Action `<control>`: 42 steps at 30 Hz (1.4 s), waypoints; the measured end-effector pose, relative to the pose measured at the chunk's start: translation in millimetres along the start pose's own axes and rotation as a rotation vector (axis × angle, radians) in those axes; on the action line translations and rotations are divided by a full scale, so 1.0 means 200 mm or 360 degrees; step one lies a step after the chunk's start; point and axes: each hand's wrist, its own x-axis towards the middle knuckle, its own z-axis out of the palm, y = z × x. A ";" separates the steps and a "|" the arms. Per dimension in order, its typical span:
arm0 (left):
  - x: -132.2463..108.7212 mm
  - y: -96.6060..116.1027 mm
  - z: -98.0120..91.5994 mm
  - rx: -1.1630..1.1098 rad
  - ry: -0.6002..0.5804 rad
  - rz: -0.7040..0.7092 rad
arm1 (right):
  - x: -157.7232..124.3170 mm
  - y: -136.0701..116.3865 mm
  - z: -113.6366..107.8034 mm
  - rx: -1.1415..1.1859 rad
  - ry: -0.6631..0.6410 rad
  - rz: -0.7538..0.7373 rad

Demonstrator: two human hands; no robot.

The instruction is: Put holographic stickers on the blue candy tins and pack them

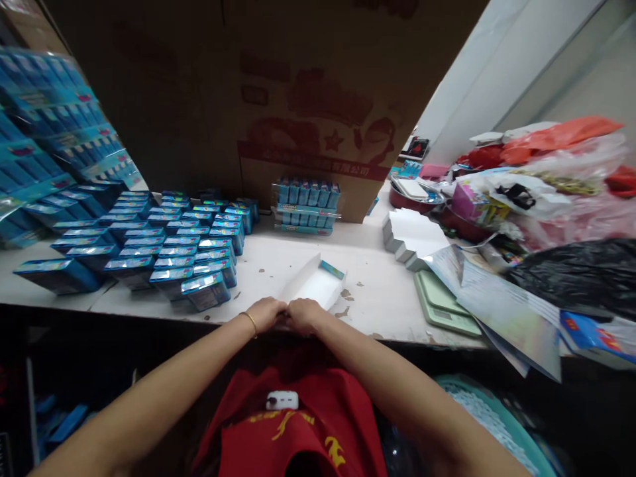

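Observation:
A small open cardboard tray (309, 283), white inside with a blue printed piece at its far end, lies at the table's front edge. My left hand (267, 313), with a gold bangle at the wrist, pinches the tray's near end. Right beside it, almost touching, my right hand (304, 314) has its fingers closed on the same end. The fingertips and the held edge are mostly hidden. Left of the hands stand rows of small blue boxes (171, 252). A packed display (307, 205) of similar blue boxes sits beyond the tray.
A large brown carton (318, 99) rises at the back. Wrapped blue packs (59, 119) are stacked at far left. To the right lie folded white cardboard pieces (412, 235), a green scale (442, 301), printed sheets (501, 298) and plastic bags (571, 172). A teal basket (450, 381) is below the table.

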 end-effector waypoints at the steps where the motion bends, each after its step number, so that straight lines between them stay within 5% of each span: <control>1: 0.00 -0.03 -0.01 0.0055 -0.0024 0.0054 | -0.06 0.05 -0.03 0.0025 0.0000 -0.0059; 4: 0.00 -0.12 -0.06 0.0264 -0.0090 0.0204 | -0.23 0.24 -0.05 0.0117 0.0156 -0.0228; 8: 0.03 -0.20 -0.10 0.0363 -0.0141 0.0309 | -0.28 0.39 0.07 0.0077 0.0366 -0.0169; 13: 0.02 -0.22 -0.08 0.0361 -0.0068 0.0281 | -0.13 0.32 0.16 0.0030 0.0493 0.0064; 21: 0.03 -0.24 -0.07 0.0253 0.0000 0.0166 | -0.23 0.26 0.24 -0.0163 0.0799 -0.0478; 26: -0.07 -0.08 -0.11 0.0345 0.0234 -0.0057 | -0.19 0.28 0.37 -0.0152 0.0755 -0.0265; 30: -0.18 0.16 0.01 0.0334 0.0619 -0.0005 | -0.15 0.28 0.36 -0.0060 0.0685 -0.0163; 35: -0.15 0.21 0.16 0.0334 0.0524 0.0036 | -0.20 0.33 0.33 -0.0070 0.0635 -0.0089; 42: -0.10 0.20 0.13 0.0404 0.0397 0.0048 | -0.22 0.40 0.33 -0.0190 0.0481 0.0034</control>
